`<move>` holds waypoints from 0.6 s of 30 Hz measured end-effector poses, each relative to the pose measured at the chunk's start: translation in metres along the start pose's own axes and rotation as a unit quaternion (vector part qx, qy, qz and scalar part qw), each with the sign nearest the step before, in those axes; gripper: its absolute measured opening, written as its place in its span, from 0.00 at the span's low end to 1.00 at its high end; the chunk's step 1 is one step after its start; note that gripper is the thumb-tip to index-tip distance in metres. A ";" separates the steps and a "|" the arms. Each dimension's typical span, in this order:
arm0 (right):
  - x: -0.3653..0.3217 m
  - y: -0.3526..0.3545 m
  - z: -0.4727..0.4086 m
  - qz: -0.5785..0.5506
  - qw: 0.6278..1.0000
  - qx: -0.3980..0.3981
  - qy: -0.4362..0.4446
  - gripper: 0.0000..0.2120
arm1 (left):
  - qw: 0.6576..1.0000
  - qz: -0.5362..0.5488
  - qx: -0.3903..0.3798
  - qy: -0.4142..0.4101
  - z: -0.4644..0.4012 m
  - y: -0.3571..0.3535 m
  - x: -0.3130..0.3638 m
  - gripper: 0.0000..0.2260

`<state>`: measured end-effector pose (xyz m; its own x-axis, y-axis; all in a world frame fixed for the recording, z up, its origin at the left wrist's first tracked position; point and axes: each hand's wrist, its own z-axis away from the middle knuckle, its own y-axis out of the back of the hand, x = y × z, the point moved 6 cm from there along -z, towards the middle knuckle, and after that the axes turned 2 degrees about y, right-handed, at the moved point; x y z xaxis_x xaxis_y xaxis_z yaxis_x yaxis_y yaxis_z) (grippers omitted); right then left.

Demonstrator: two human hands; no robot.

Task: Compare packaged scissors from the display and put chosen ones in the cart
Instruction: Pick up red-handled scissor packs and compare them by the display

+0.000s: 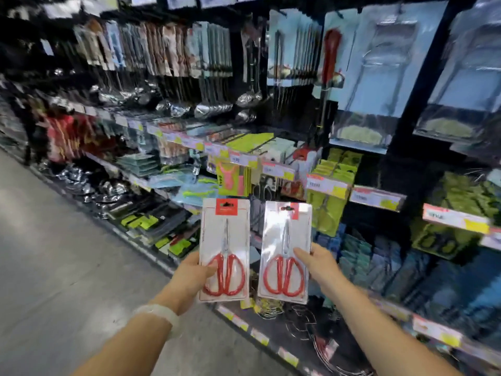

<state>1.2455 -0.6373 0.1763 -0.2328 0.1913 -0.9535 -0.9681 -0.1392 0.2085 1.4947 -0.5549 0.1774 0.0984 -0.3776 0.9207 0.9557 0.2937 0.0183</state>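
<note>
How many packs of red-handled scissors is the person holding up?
2: one pack in the left hand, the other pack in the right hand, side by side.

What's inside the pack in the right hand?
The right hand grips a clear-fronted pack holding red-handled scissors. Glare hides most of the blades; the card's back is unseen.

A single head-worn wide-angle view looks forward and slightly down along a shop aisle; the shelving point(271, 164) fills the right and centre, close by; the floor point(54, 253) falls away left; both forearms reach in from below.
</note>
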 end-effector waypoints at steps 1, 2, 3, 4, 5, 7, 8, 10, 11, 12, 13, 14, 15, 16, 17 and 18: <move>-0.003 -0.005 -0.001 0.008 1.000 0.011 -0.004 0.13 | 1.000 -0.002 -0.005 0.006 -0.012 0.005 0.001 0.10; -0.004 -0.009 -0.004 0.014 1.000 0.023 -0.006 0.13 | 1.000 -0.004 -0.012 0.014 -0.023 0.008 0.000 0.11; -0.007 -0.012 -0.005 0.019 0.999 0.033 -0.010 0.12 | 1.000 -0.006 -0.019 0.022 -0.033 0.009 -0.001 0.13; -0.006 -0.013 -0.009 0.017 0.999 0.045 -0.012 0.12 | 0.999 -0.008 -0.028 0.028 -0.041 0.008 -0.003 0.13; -0.008 -0.014 -0.012 0.016 0.998 0.059 -0.015 0.12 | 0.999 -0.010 -0.036 0.035 -0.049 0.006 -0.004 0.13; -0.010 -0.015 -0.021 0.014 0.996 0.080 -0.023 0.13 | 0.997 -0.008 -0.058 0.045 -0.063 0.000 -0.003 0.13; -0.010 -0.016 -0.029 0.012 0.996 0.087 -0.027 0.13 | 0.997 -0.007 -0.068 0.046 -0.070 -0.002 0.000 0.13; -0.010 -0.019 -0.046 0.006 0.995 0.093 -0.043 0.11 | 0.996 -0.009 -0.077 0.047 -0.087 -0.004 0.006 0.12; -0.009 -0.022 -0.055 0.009 0.994 0.093 -0.049 0.10 | 0.996 -0.009 -0.080 0.049 -0.095 -0.004 0.009 0.13; -0.008 -0.025 -0.065 0.019 0.994 0.090 -0.053 0.11 | 0.995 -0.010 -0.084 0.049 -0.103 -0.005 0.012 0.13; -0.008 -0.027 -0.073 0.029 0.994 0.085 -0.057 0.11 | 0.995 -0.013 -0.084 0.048 -0.111 -0.004 0.015 0.13; -0.006 -0.029 -0.084 0.034 0.994 0.079 -0.064 0.13 | 0.995 -0.018 -0.082 0.046 -0.117 -0.004 0.018 0.13; -0.008 -0.031 -0.092 0.035 0.994 0.075 -0.069 0.14 | 0.996 -0.024 -0.078 0.045 -0.124 -0.003 0.022 0.13; -0.009 -0.032 -0.100 0.040 0.994 0.072 -0.073 0.14 | 0.995 -0.033 -0.078 0.045 -0.131 -0.003 0.026 0.12; -0.012 -0.033 -0.107 0.054 0.993 0.074 -0.072 0.14 | 0.995 -0.038 -0.080 0.046 -0.137 -0.003 0.030 0.12; -0.018 -0.032 -0.112 0.066 0.992 0.077 -0.070 0.15 | 0.994 -0.041 -0.087 0.043 -0.143 -0.004 0.034 0.11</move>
<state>1.2916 -0.7451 0.1628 -0.3592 0.3157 -0.8782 -0.9284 -0.0250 0.3708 1.5336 -0.6946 0.1524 0.0342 -0.4708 0.8816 0.9943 0.1051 0.0176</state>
